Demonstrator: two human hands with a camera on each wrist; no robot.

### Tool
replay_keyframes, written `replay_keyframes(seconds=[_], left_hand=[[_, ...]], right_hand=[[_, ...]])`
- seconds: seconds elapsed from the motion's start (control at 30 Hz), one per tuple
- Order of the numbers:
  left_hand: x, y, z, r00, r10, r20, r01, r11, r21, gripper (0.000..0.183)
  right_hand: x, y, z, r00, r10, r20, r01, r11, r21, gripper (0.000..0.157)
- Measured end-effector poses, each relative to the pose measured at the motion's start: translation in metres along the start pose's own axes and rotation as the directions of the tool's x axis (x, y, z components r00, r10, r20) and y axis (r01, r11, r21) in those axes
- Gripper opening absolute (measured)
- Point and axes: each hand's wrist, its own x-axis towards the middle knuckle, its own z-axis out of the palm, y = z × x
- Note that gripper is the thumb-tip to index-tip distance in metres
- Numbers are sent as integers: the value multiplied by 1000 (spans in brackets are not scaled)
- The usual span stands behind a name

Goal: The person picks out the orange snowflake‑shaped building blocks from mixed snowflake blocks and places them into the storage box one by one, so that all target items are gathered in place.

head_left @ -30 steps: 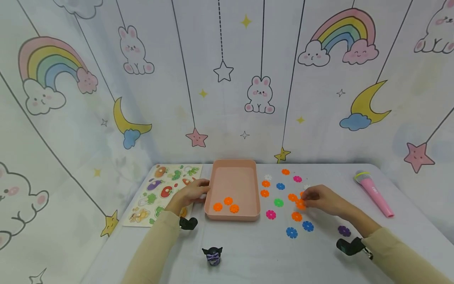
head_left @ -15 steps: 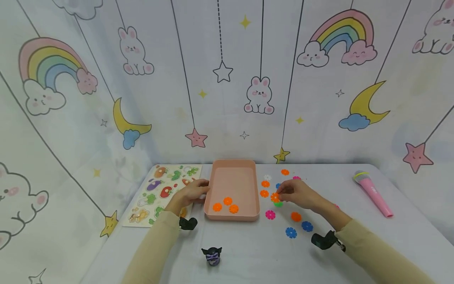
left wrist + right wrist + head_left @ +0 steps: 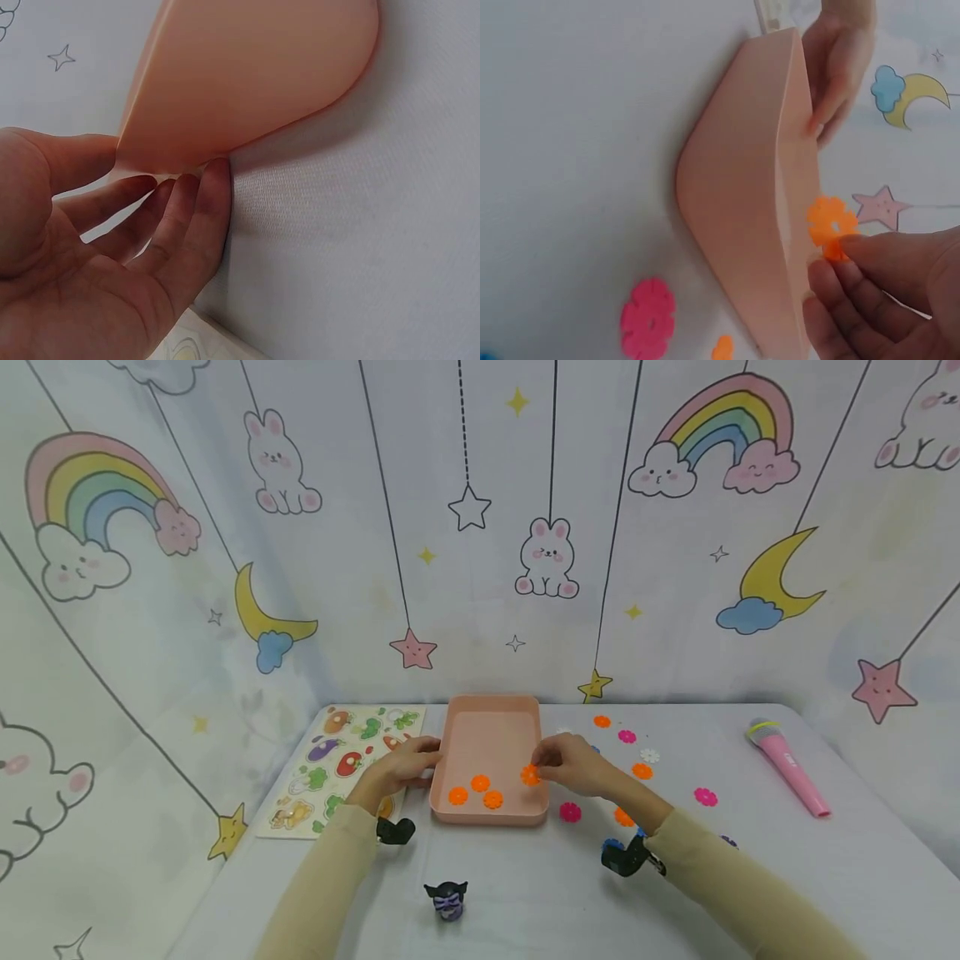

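A shallow pink tray [image 3: 495,739] stands on the white-covered table, with several orange flower-shaped plastic discs [image 3: 480,783] lying near its front. At the tray's left side, my left hand [image 3: 402,768] grips the wall; thumb at the rim and curled fingers against the outside show in the left wrist view [image 3: 112,247]. My right hand [image 3: 577,766] pinches another orange flower disc [image 3: 832,223] between thumb and fingers, held up at the tray's right rim. Loose discs lie right of the tray, among them a pink one [image 3: 570,812]; my right hand and forearm hide some of them.
A vegetable-picture board [image 3: 322,777] lies left of the tray. A pink toy microphone [image 3: 791,768] lies at the far right. A small black-and-purple figure [image 3: 448,900] stands near the front. A patterned cloth [image 3: 480,593] hangs behind the table.
My right hand has carried the orange disc left from among the loose discs to the tray's right rim. My left hand has stayed at the tray's left side.
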Motion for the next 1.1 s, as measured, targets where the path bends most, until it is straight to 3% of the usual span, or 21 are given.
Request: replay_keyframes(seconds=[0.3, 0.57, 1.1], left_hand=[[-2, 0, -1, 1000, -2, 0, 2, 1000, 2, 50], [-1, 1, 0, 1000, -7, -1, 7, 1000, 0, 50], [0, 2, -1, 1000, -7, 5, 7, 1000, -12, 49]], right_hand=[[27, -8, 24, 999, -38, 29, 41, 994, -101, 8], [44, -5, 42, 999, 29, 14, -25, 977, -213, 7], [58, -13, 47, 993, 101, 52, -80, 946, -313, 5]])
